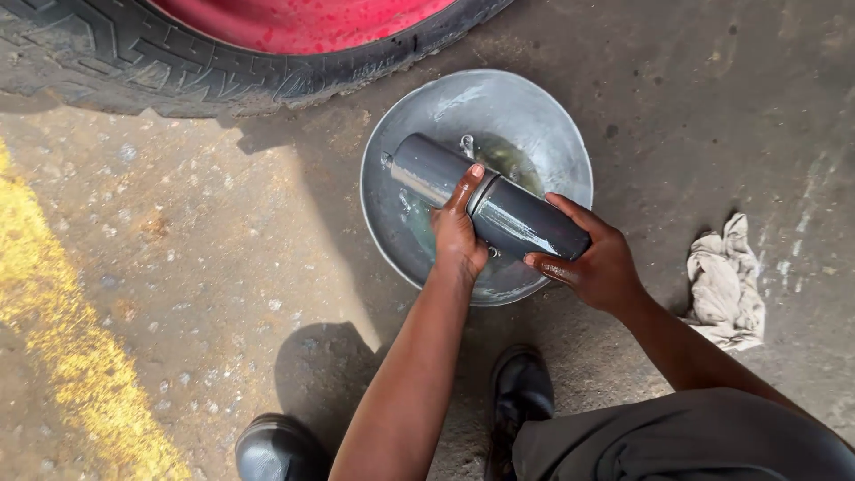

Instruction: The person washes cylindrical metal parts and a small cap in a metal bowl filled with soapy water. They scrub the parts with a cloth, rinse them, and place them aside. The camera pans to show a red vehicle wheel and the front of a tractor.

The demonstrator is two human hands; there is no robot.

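Holding a dark grey metal cylinder [488, 198] over a round steel basin [552, 134], I have it lying slantwise, its far end up and to my left, its near end down and to my right. My left hand [457, 233] comes at it from below, around the middle, where a thin bright ring divides the two halves; my thumb reaches up over the top of that ring and the other fingers curl under, out of sight. My right hand [598, 263] wraps the near end, fingers pressed over the top and thumb underneath, so both hands are closed on the one piece. The cylinder looks wet and glossy, and some murky liquid lies in the bottom of the basin beneath it.

At the edges, the basin sits on stained concrete floor [223, 267]. A black tyre [178, 71] with a red wheel inside it lies beyond the basin, its tread just beside the far rim. A crumpled pale rag [726, 281] lies on the floor off to my right, apart from the basin. My two black shoes [521, 392] stand near the basin's close rim. Open floor spreads to my left, as far as a worn yellow painted stripe [62, 330].
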